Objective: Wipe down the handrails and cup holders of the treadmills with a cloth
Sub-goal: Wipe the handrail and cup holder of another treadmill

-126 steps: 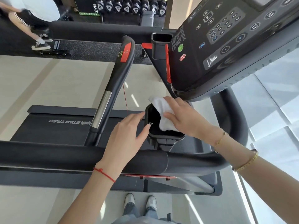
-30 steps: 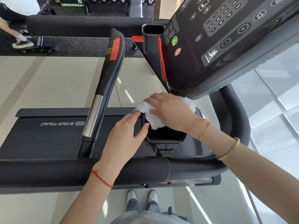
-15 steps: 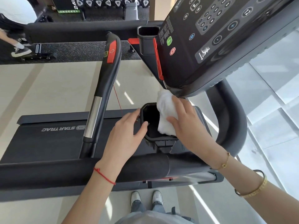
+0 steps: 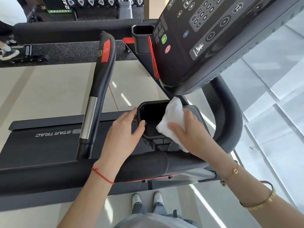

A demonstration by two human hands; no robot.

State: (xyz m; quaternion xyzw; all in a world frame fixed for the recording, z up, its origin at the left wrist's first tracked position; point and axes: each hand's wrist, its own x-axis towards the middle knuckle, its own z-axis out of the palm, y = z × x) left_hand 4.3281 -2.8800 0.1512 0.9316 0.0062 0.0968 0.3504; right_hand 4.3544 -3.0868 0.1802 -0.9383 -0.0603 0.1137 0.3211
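We're over the near cup holder (image 4: pixel 152 120), a black, angular pocket below the console (image 4: pixel 213 38); its floor is too dark for us to read. Our white cloth (image 4: pixel 171 117), folded and fluffy, drapes over the holder's right rim, its lower end hidden under our right hand (image 4: pixel 191 134), whose fingers curl round it and press it to the rim. Our left hand (image 4: pixel 126 129) rests on the left rim, fingers relaxed, thumb tip over the edge. A second cup holder (image 4: pixel 142 38) sits further off beside the console. On the belt deck (image 4: pixel 49 140) we read "STAR TRAC", upside down. The console's small print is too fine to read. The handrail (image 4: pixel 98 89) rises at left, the padded front bar (image 4: pixel 49 176) crossing beneath our wrists, cut off at left.
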